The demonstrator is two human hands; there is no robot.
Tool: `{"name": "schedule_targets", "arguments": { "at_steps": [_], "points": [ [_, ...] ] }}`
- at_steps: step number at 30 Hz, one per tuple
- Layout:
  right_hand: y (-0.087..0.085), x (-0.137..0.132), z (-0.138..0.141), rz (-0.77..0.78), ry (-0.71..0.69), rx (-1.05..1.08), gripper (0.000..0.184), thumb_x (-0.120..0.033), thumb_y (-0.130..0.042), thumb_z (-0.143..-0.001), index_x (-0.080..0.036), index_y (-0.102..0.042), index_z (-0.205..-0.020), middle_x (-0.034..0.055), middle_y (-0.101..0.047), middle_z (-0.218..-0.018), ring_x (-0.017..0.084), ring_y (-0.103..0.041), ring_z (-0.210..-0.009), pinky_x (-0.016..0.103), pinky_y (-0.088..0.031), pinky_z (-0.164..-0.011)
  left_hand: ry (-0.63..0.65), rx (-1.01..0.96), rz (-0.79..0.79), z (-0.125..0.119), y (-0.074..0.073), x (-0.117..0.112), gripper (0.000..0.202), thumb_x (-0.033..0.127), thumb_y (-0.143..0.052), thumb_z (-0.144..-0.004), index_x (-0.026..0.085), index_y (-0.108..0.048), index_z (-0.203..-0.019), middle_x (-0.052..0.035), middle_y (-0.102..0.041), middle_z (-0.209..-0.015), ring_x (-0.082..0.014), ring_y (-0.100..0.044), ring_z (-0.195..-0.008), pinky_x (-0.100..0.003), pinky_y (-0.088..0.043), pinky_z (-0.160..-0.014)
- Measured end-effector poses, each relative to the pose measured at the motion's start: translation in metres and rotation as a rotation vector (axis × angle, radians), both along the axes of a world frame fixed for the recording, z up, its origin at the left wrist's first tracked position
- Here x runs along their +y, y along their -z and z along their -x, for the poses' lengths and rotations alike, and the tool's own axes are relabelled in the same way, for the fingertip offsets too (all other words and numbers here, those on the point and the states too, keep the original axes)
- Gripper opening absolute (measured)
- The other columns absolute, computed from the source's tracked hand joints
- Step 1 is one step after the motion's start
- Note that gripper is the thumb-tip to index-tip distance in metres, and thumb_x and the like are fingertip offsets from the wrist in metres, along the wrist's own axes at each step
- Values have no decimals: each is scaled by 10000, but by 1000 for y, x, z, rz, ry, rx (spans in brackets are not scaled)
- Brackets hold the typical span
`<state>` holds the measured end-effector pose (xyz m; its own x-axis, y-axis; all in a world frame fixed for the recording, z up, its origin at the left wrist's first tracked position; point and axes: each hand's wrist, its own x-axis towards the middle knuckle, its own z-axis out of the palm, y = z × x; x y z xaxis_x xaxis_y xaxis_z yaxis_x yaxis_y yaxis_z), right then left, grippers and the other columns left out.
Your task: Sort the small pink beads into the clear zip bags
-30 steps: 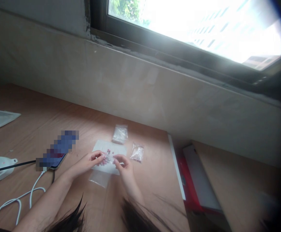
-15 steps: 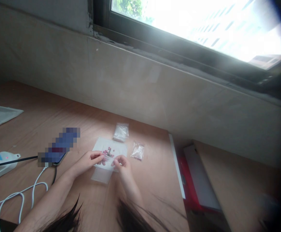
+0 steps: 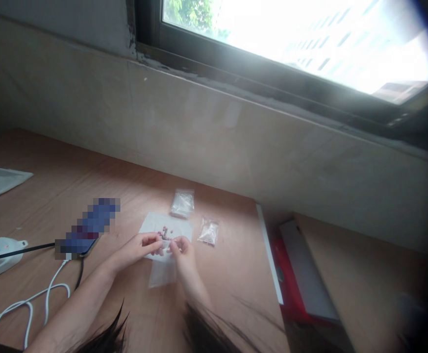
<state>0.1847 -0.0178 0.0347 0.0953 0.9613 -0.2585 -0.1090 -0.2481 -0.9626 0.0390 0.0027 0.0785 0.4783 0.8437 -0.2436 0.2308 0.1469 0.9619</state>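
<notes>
My left hand point(image 3: 144, 245) and my right hand point(image 3: 183, 250) pinch the mouth of a small clear plastic bag point(image 3: 162, 273) between their fingertips. The bag hangs toward me over the front edge of a white paper sheet point(image 3: 148, 223). Just beyond my fingers, several small pink beads point(image 3: 165, 229) lie on the sheet, with a little dark, metallic-looking piece among them. My fingers partly cover the beads and the bag's upper part. What is inside the bag, if anything, is too small to make out.
Behind the sheet lies a stack of clear zip bags point(image 3: 182, 203); right of it, another filled clear bag point(image 3: 209, 231). A phone point(image 3: 92, 225), white cable point(image 3: 48, 294) and power strip point(image 3: 0, 255) occupy the left. A white packet point(image 3: 6, 180) sits far left.
My hands have drawn closer together, and the bag's lower end has swung slightly to the right. The beads are more covered by my fingers. The view has shifted a little.
</notes>
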Motion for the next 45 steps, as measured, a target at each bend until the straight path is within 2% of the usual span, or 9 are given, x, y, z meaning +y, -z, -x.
{"name": "schedule_targets", "arguments": {
  "at_steps": [6,15,20,25,29,33,36,39,45],
  "points": [
    [2,3,-1,-34,-38,-21,155,-319,-563,-652,-169,-526,-640,-10,-562,-629,127,-508,-613,227,-377,-577,-34,67,-103,-7,6,5,303,351,-461,-746,150,-564,-545,3,-559,-591,-137,-508,-603,-209,-360,-579],
    [-6,7,-4,3,44,32,239,-333,-601,-602,-167,-451,-516,-39,-493,-501,90,-430,-479,208,-328,-498,-37,82,-42,1,8,7,333,398,-436,-756,142,-579,-600,-15,-607,-612,-146,-545,-619,-219,-390,-607],
    [0,0,-1,34,-36,67,241,-388,-580,-632,-160,-506,-607,-19,-525,-541,98,-449,-488,209,-332,-475,-102,85,-93,7,6,4,338,398,-436,-758,142,-552,-571,-4,-592,-599,-142,-540,-623,-215,-387,-615],
    [14,-13,-2,51,-90,75,282,-425,-605,-587,-169,-486,-571,-19,-519,-505,100,-442,-443,206,-313,-418,-195,40,-47,13,22,5,310,421,-441,-747,148,-588,-748,-8,-610,-693,-148,-544,-652,-212,-401,-590],
    [7,4,-15,-20,48,-70,236,-386,-581,-612,-167,-496,-585,-18,-513,-513,112,-464,-488,211,-332,-456,-374,42,-72,25,58,2,306,426,-436,-744,170,-551,-864,-15,-615,-780,-159,-555,-723,-225,-420,-639],
    [-15,57,-30,-109,149,-270,193,-352,-513,-668,-161,-519,-690,34,-579,-658,154,-532,-618,229,-365,-516,-420,146,-108,35,86,-7,241,389,-444,-741,178,-533,-815,-13,-609,-754,-166,-559,-720,-219,-419,-600],
    [-24,100,-31,-90,218,-476,208,-299,-493,-669,-147,-511,-810,87,-599,-753,193,-556,-673,266,-379,-568,-401,179,-173,36,90,-11,210,368,-430,-749,188,-528,-796,-2,-589,-739,-163,-555,-720,-215,-419,-593],
    [-21,124,-25,-39,308,-805,260,-273,-506,-659,-116,-514,-866,167,-585,-836,266,-530,-794,330,-357,-661,-388,222,-226,34,89,-12,202,358,-418,-755,190,-528,-768,0,-576,-712,-164,-547,-707,-223,-420,-602],
    [3,95,-34,-105,425,-1136,312,-241,-422,-722,-54,-497,-961,221,-510,-984,315,-427,-942,386,-283,-802,-364,321,-252,34,91,-13,233,372,-381,-769,190,-521,-808,-16,-584,-753,-179,-553,-744,-252,-427,-660]
  ]
}}
